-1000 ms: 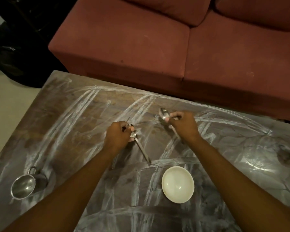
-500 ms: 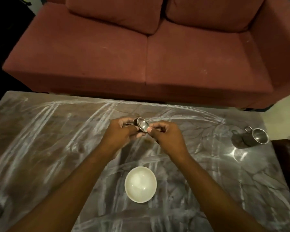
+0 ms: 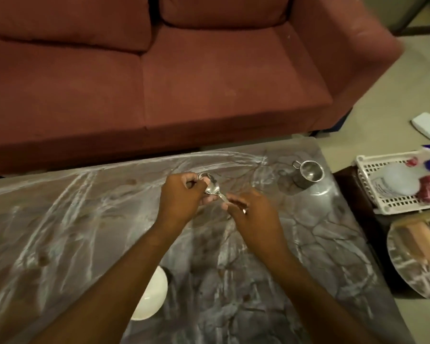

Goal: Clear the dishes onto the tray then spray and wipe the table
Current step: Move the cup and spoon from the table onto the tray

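Both hands meet above the glossy, stone-veined brown table, streaked with white smears. The left hand is curled around a shiny metal spoon at its oval bowl; the right hand pinches its thin handle. A smooth white round bowl sits half hidden under the left forearm. A small steel cup with a loop handle stands near the far right corner. Beside the table, a white perforated plastic tray holds dishes.
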